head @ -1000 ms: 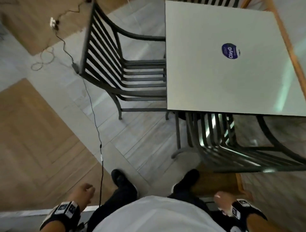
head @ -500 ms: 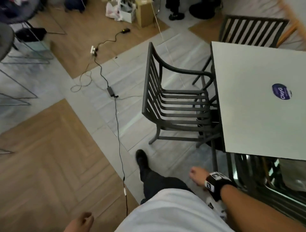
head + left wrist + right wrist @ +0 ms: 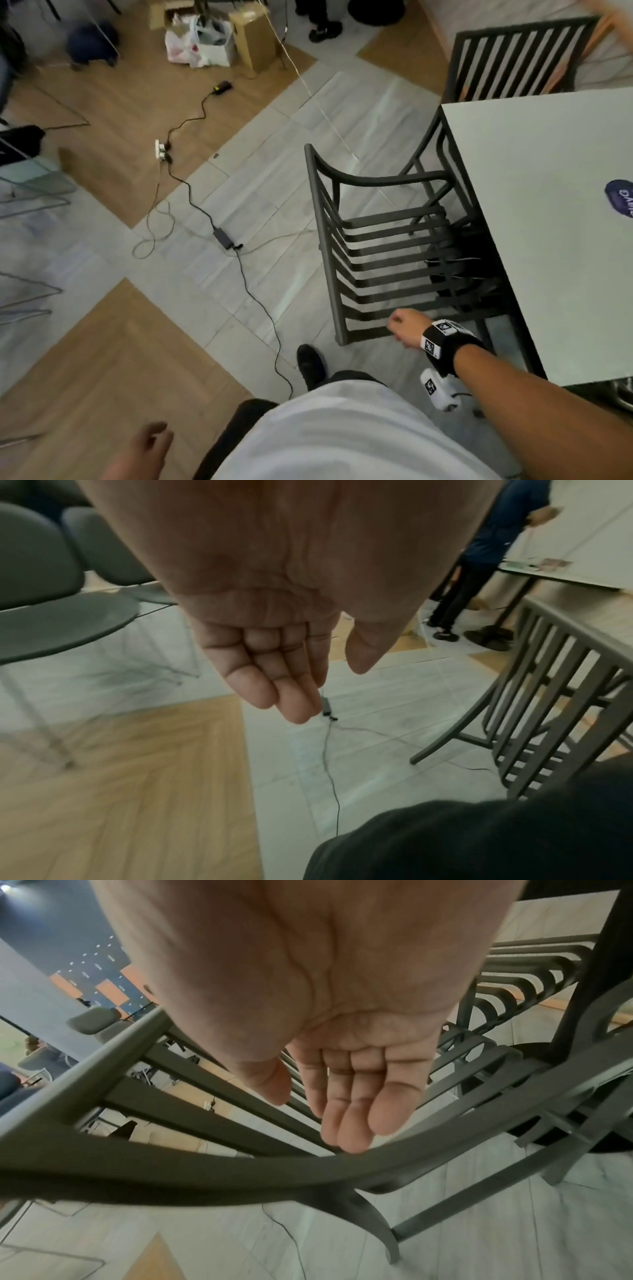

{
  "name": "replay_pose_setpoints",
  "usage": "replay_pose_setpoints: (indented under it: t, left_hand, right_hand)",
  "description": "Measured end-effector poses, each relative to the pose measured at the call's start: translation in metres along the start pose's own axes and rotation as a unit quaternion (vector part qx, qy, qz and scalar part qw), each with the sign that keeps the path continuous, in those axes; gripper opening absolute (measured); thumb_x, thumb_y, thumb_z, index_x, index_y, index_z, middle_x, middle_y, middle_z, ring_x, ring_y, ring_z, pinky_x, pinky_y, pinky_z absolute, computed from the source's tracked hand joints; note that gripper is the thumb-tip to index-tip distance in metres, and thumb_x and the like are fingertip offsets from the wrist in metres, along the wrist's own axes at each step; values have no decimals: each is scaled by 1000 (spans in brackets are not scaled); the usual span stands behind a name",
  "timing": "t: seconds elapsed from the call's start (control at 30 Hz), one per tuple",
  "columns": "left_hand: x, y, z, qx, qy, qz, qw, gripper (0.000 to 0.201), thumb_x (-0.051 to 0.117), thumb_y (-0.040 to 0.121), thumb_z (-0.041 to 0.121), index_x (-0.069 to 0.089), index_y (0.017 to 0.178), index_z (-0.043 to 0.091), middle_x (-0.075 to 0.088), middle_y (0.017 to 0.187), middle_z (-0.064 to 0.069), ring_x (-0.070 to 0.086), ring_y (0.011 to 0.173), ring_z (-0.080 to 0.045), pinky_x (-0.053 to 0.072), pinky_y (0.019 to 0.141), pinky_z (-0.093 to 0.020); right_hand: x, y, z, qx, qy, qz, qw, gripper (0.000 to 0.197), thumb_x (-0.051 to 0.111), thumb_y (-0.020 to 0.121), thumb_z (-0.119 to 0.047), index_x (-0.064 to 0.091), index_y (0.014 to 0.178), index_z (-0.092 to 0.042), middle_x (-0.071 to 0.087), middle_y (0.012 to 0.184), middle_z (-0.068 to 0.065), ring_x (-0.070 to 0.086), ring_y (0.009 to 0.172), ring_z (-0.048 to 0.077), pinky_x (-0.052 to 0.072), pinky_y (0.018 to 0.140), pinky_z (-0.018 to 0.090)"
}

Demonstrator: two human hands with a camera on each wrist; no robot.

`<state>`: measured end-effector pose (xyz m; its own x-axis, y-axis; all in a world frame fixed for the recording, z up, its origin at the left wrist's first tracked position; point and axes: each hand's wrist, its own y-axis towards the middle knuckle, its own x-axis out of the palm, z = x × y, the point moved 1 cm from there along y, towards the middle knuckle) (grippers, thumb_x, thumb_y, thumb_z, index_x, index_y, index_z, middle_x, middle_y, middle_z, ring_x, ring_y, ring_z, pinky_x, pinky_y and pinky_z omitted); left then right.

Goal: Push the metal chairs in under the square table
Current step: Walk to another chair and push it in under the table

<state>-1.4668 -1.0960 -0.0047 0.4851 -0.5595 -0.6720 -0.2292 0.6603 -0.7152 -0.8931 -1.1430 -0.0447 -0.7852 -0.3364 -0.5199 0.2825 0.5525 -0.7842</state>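
The square white table (image 3: pixel 548 246) fills the right of the head view. A dark metal slatted chair (image 3: pixel 376 246) stands at its left side, its seat partly under the top and its back out on the floor. A second metal chair (image 3: pixel 513 58) stands at the table's far edge. My right hand (image 3: pixel 402 325) hovers by the first chair's near armrest (image 3: pixel 205 1172), fingers (image 3: pixel 346 1118) loosely extended just over the rail and holding nothing. My left hand (image 3: pixel 147 442) hangs low at my side, relaxed and empty (image 3: pixel 291 685).
A black cable with a power adapter (image 3: pixel 224 238) runs across the floor beside my foot (image 3: pixel 310 365), up to a power strip (image 3: pixel 161 150). Boxes and bags (image 3: pixel 212 37) lie at the back. Grey chairs (image 3: pixel 51 593) stand left; a person (image 3: pixel 479 561) stands beyond.
I have stepped left round the table corner, so the side chair is now in front. My right hand has risen from my side to the chair's near armrest. The left hand has uncurled.
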Motion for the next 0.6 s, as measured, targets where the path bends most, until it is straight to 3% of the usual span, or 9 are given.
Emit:
replay_pose_setpoints:
  t: [0.03, 0.13, 0.2, 0.37, 0.47, 0.6]
  left_hand:
    - [-10, 11, 38, 18, 11, 22, 1000, 20, 70, 88, 24, 70, 107, 17, 74, 83, -9, 71, 71, -28, 58, 82, -48]
    - [-54, 48, 114, 96, 84, -24, 992, 19, 59, 92, 40, 61, 110, 36, 75, 99, -1, 71, 87, -22, 55, 89, -43]
    - [-73, 73, 167, 142, 124, -48, 981, 20, 52, 93, 46, 56, 113, 41, 73, 105, 1, 70, 93, -20, 54, 90, -40]
    - [-89, 129, 288, 245, 219, -87, 941, 28, 54, 96, 40, 59, 121, 27, 70, 106, -3, 69, 94, -23, 54, 89, -42]
    - [-93, 173, 354, 318, 293, -113, 894, 31, 54, 96, 41, 59, 123, 26, 70, 105, -4, 69, 92, -22, 53, 87, -39]
    - [-94, 220, 427, 380, 361, -174, 834, 34, 55, 95, 40, 62, 123, 22, 72, 103, -5, 69, 91, -23, 54, 88, -38]
  right_hand:
    - [-3, 3, -6, 4, 1, 0, 1000, 22, 52, 89, -40, 65, 86, -23, 71, 81, 6, 67, 71, 24, 58, 69, 39]
    - [-13, 8, -25, 12, -6, 11, 1000, 23, 50, 89, -42, 66, 91, -24, 71, 86, 6, 67, 76, 22, 56, 70, 37]
    - [-15, 9, -35, 21, 1, 24, 1000, 24, 49, 91, -42, 64, 99, -26, 69, 94, 2, 65, 82, 18, 56, 77, 38]
    - [-3, 4, -59, 69, 22, 51, 996, 27, 47, 92, -43, 60, 107, -26, 68, 101, 0, 62, 86, 19, 52, 79, 36]
    - [12, -3, -77, 125, 47, 75, 988, 29, 45, 92, -41, 61, 107, -23, 68, 106, 3, 61, 88, 24, 49, 78, 36]
    - [25, -18, -103, 206, 105, 89, 969, 28, 44, 93, -40, 61, 100, -20, 66, 99, 4, 62, 89, 28, 51, 80, 38]
